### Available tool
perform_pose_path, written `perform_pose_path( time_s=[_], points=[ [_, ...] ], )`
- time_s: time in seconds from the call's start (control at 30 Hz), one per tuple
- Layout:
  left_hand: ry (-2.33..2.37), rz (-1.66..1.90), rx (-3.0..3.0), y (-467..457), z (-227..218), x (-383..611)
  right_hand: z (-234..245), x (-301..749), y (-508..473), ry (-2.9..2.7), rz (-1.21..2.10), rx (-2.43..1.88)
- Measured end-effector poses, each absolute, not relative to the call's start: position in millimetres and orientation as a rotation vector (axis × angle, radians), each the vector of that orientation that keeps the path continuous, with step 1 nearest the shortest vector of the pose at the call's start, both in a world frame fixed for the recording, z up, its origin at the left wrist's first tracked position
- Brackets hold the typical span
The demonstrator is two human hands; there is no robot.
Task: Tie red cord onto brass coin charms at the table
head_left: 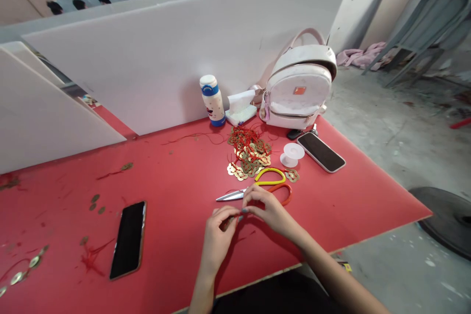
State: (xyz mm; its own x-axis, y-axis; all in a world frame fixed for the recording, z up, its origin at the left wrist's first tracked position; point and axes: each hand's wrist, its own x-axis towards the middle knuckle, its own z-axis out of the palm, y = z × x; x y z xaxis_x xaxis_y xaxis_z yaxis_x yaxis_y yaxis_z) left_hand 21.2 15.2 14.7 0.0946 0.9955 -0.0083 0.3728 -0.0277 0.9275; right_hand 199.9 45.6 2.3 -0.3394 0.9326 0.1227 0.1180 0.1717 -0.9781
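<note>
My left hand (218, 235) is closed around a small brassy coin ornament (227, 222), most of it hidden by the fingers. Close beside it, my right hand (268, 210) pinches what looks like red cord (241, 213) coming from that ornament. Just beyond both hands lie scissors (231, 196) with one yellow and one orange handle, partly covered by my right hand. Behind them is a heap of gold coin ornaments (252, 159) tangled with red cords. A single coin ornament (292, 175) rests to the right of the yellow handle.
A white spool (292, 155) and a phone (321, 152) lie at right, before a pale backpack (300, 91). A bottle (212, 101) and tissue pack (241, 108) stand at the white partition (147, 68). Another phone (128, 239) and loose coins (94, 198) lie left on the red table (176, 255).
</note>
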Motion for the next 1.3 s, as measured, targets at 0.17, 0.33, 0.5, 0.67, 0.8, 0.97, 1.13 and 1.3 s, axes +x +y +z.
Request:
perform_pose_path(
  time_s=[0.17, 0.33, 0.5, 0.67, 0.8, 0.97, 1.13, 1.3],
  points=[
    [1.448, 0.951, 1.503, 13, 9, 20, 9, 195, 39, -1.69, 1.199, -1.061],
    [1.506, 0.933, 1.527, 11, 8, 18, 16, 197, 36, -1.974, 0.982, -1.109],
    [1.494, 0.934, 1.564, 11, 12, 19, 15, 194, 34, -1.879, 1.092, -1.078],
    [1.478, 0.945, 1.579, 8, 11, 20, 2, 186, 30, -1.601, 1.266, -1.004],
    [1.477, 0.989, 1.584, 4, 12, 20, -10, 187, 30, -1.465, 1.245, -0.995],
    [1.508, 1.068, 1.568, -1, 14, 19, -5, 193, 30, -1.408, 1.147, -1.036],
    [1.476, 1.027, 1.573, 0, 17, 21, 6, 194, 28, -1.553, 1.114, -1.001],
    [1.473, 1.003, 1.601, -1, 21, 22, 7, 196, 29, -1.591, 1.072, -0.998]
  ],
)
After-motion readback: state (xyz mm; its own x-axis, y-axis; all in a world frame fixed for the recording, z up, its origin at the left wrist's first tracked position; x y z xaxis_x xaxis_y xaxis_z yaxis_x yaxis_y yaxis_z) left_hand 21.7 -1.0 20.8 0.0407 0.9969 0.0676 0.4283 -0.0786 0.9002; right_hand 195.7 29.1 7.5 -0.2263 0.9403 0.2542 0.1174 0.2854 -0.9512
